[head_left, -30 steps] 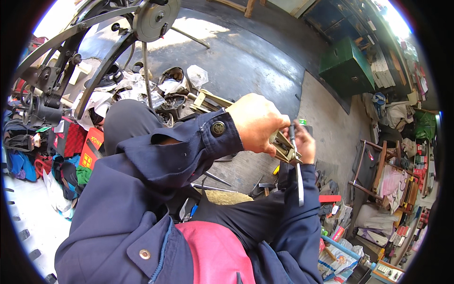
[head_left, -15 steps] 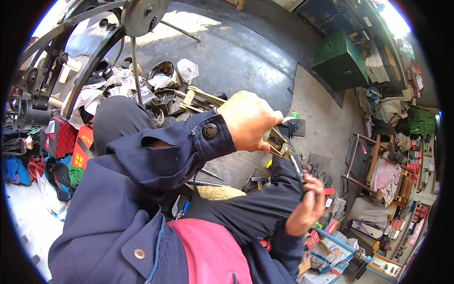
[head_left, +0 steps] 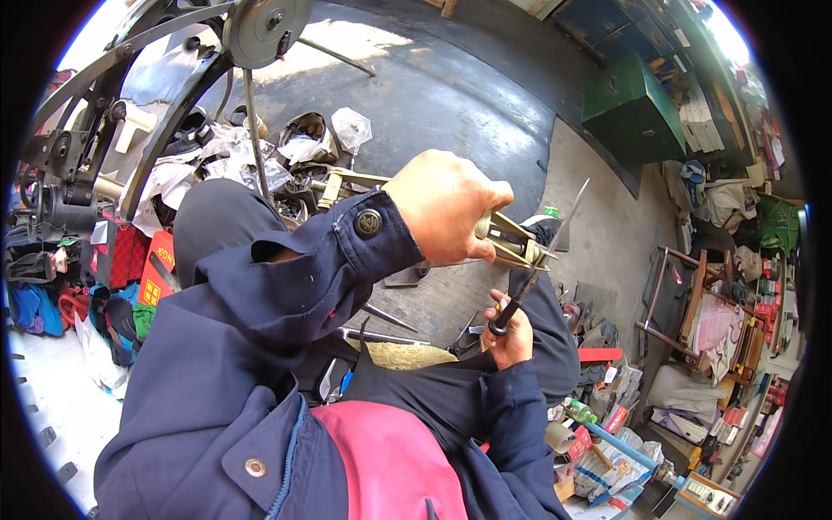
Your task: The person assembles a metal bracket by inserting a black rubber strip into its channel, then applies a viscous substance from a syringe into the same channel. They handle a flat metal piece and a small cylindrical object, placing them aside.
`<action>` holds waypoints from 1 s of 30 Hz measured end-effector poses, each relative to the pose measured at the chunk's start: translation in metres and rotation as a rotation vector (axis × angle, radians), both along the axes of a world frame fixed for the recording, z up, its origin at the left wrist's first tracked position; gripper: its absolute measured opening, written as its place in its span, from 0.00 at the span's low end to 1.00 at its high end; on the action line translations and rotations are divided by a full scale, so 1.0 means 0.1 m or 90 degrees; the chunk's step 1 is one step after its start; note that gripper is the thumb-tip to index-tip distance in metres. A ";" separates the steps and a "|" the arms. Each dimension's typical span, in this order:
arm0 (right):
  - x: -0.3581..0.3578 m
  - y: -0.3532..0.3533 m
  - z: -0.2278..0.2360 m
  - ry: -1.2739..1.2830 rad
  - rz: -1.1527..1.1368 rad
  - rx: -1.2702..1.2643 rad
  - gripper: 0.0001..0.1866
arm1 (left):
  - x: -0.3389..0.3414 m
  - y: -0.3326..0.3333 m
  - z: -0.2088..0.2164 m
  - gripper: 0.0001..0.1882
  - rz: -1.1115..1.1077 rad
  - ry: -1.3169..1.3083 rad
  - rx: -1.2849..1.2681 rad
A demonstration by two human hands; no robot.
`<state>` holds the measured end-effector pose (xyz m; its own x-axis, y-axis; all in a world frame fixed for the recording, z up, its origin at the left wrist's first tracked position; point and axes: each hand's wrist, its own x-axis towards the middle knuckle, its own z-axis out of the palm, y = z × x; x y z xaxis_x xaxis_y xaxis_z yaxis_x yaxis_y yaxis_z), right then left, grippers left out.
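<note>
My left hand [head_left: 444,208] is closed around a long, brass-coloured frame tool [head_left: 513,241] with a threaded rod inside it. One end of the frame shows at the left beyond my wrist, and its narrow end points right. In my right hand [head_left: 511,340] is a knife [head_left: 568,217] with a black handle and a long, thin, pointed blade. The blade slants up and to the right, passing by the narrow end of the frame; whether they touch I cannot tell. My fingers hide the middle of the frame.
A black iron machine with a wheel [head_left: 267,30] stands at the upper left. Shoes and plastic bags [head_left: 234,156] are heaped beside it. A green box [head_left: 633,108] sits at the upper right, with cluttered shelves below. Between my legs is a yellowish fuzzy pad [head_left: 403,354].
My right hand has moved up and left, and the knife has swung from pointing up-left to up-right. My left hand has shifted slightly left and up with the frame tool.
</note>
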<state>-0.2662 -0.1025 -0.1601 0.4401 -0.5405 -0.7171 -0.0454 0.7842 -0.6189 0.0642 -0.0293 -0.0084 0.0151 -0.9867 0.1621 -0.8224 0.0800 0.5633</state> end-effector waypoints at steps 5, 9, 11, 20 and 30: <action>0.16 -0.01 0.01 0.060 0.085 0.127 0.35 | 0.00 0.00 0.00 0.25 0.001 -0.009 -0.016; -0.01 0.15 0.11 -0.081 0.137 0.224 0.34 | -0.07 -0.01 0.01 0.26 -0.046 -0.018 -0.008; -0.08 0.18 0.09 -0.080 0.128 0.235 0.34 | -0.11 -0.01 0.02 0.27 -0.085 -0.029 -0.004; 0.56 -0.73 -0.22 -0.082 0.006 0.016 0.24 | -0.13 0.01 0.05 0.27 -0.124 -0.020 -0.016; 0.72 -1.17 1.74 -0.288 0.030 -0.384 0.14 | -0.10 -0.01 0.00 0.26 -0.079 0.010 -0.004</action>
